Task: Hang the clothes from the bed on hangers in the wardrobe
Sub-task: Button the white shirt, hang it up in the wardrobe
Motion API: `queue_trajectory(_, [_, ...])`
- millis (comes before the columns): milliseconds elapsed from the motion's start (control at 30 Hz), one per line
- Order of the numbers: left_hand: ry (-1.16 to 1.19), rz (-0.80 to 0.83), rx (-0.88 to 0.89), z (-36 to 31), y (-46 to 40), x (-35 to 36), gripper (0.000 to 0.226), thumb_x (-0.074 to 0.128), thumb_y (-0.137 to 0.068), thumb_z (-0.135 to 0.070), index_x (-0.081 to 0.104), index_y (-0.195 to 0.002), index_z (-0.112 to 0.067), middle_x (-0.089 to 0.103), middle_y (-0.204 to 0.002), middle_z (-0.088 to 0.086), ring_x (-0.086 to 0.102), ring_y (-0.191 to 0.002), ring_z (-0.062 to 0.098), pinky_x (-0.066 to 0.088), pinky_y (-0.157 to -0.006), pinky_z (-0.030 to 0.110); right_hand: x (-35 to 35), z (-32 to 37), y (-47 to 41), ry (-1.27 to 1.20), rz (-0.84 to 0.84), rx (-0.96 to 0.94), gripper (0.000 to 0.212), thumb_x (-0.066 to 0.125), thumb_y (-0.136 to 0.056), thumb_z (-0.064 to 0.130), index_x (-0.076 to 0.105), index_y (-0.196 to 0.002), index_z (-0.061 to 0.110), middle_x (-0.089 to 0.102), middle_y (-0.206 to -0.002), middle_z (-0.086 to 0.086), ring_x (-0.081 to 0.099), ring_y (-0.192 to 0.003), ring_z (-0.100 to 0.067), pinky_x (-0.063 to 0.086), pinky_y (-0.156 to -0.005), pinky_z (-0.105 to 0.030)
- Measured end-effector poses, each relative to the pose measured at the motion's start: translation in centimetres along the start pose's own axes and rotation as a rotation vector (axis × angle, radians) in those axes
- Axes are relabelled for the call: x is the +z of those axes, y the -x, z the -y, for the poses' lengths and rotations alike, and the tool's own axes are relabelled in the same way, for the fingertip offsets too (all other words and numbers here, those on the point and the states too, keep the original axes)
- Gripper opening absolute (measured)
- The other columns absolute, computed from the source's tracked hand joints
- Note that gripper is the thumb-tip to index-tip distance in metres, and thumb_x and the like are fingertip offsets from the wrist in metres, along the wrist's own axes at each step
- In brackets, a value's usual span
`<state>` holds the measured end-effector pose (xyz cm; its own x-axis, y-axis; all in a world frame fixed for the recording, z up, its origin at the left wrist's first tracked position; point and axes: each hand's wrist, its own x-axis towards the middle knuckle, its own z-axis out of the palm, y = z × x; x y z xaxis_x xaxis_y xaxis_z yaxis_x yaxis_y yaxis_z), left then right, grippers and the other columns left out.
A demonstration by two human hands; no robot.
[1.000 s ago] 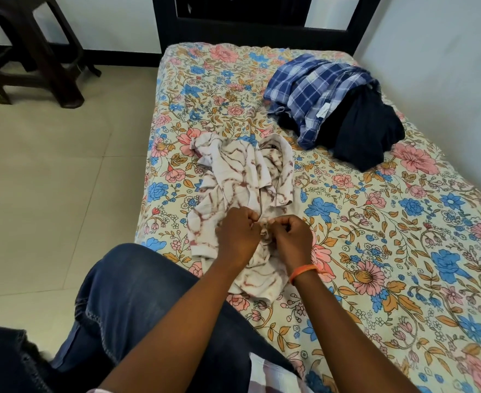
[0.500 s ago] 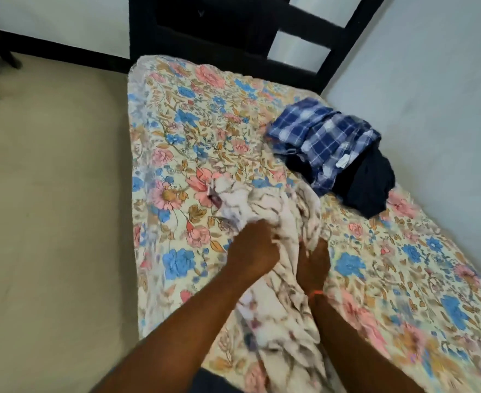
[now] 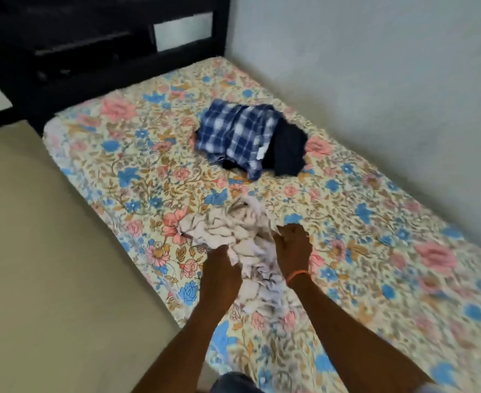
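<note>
A crumpled white garment with brown streaks [image 3: 228, 231] lies bunched on the floral bed sheet [image 3: 137, 171]. My left hand [image 3: 219, 270] grips its near left part. My right hand [image 3: 291, 246], with an orange band at the wrist, grips the cloth on the right side. Farther up the bed lie a blue-and-white checked shirt [image 3: 233, 134] and a dark navy garment [image 3: 287, 151] partly under it. No hanger or wardrobe is in view.
The bed stands against a grey wall [image 3: 375, 80] on the right, with a black headboard [image 3: 105, 38] at the far end. Beige floor [image 3: 49, 265] runs along the bed's left side. The picture is blurred by motion.
The view has risen and swung right, so my legs and the dark stool left the frame. Both hands kept hold of the white garment, which is now gathered into a tighter bunch.
</note>
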<state>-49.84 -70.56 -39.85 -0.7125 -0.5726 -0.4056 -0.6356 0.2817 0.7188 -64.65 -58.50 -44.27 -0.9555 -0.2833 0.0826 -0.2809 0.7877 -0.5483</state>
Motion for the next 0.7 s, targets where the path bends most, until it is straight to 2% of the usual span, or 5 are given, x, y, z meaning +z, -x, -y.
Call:
queue_trajectory(133, [-0.237, 0.032, 0.06, -7.0, 6.5, -7.1, 0.067, 0.061, -0.094, -0.029, 0.029, -0.149, -0.008, 0.035, -0.149, 0.016, 0.04, -0.134, 0.032, 0.037, -0.109, 0.043, -10.7, 4.2, 3.6, 0.091, -0.079, 0.013, 0.035, 0.072, -0.082, 0.03, 0.073, -0.115, 0.016, 0.058, -0.116, -0.015, 0.063, -0.088, -0.039, 0.054, -0.068, -0.048])
queue_trajectory(267, [-0.32, 0.138, 0.122, -12.5, 12.9, -12.5, 0.059, 0.062, -0.094, -0.028, 0.038, -0.143, -0.006, 0.04, -0.14, 0.017, 0.05, -0.122, 0.033, 0.041, -0.103, 0.041, -19.3, 7.1, 5.8, 0.015, 0.233, 0.355, 0.059, 0.068, -0.091, 0.037, 0.052, -0.138, 0.006, 0.045, -0.145, -0.021, 0.038, -0.137, -0.039, 0.034, -0.108, -0.05])
queue_trajectory(367, [-0.302, 0.163, 0.181, -15.6, 17.3, -14.4, 0.036, 0.061, -0.094, -0.023, 0.056, -0.126, -0.006, 0.055, -0.123, 0.014, 0.056, -0.114, 0.03, 0.043, -0.094, 0.034, -24.9, 9.1, 8.4, -0.175, 0.217, 0.35, 0.012, 0.071, -0.089, 0.02, 0.065, -0.085, 0.009, 0.067, -0.097, -0.017, 0.061, -0.102, -0.035, 0.044, -0.086, -0.033])
queue_trajectory(433, [-0.247, 0.152, 0.238, -17.3, 20.3, -14.4, 0.02, 0.062, -0.093, -0.019, 0.065, -0.108, -0.006, 0.064, -0.109, 0.012, 0.061, -0.106, 0.028, 0.042, -0.079, 0.028, -28.2, 10.1, 11.2, -0.224, 0.156, 0.344, 0.022, 0.069, -0.088, 0.017, 0.06, -0.069, 0.017, 0.064, -0.077, -0.003, 0.062, -0.087, -0.028, 0.035, -0.07, -0.024])
queue_trajectory(700, [-0.22, 0.41, 0.453, -21.9, 36.6, -6.7, 0.024, 0.057, -0.096, -0.017, 0.055, -0.074, -0.009, 0.058, -0.078, 0.015, 0.055, -0.074, 0.027, 0.047, -0.077, 0.038, -43.2, 7.4, 30.3, -0.402, -0.243, 0.488, 0.023, 0.07, -0.09, 0.016, 0.064, -0.069, 0.006, 0.064, -0.071, -0.012, 0.059, -0.071, -0.023, 0.04, -0.068, -0.027])
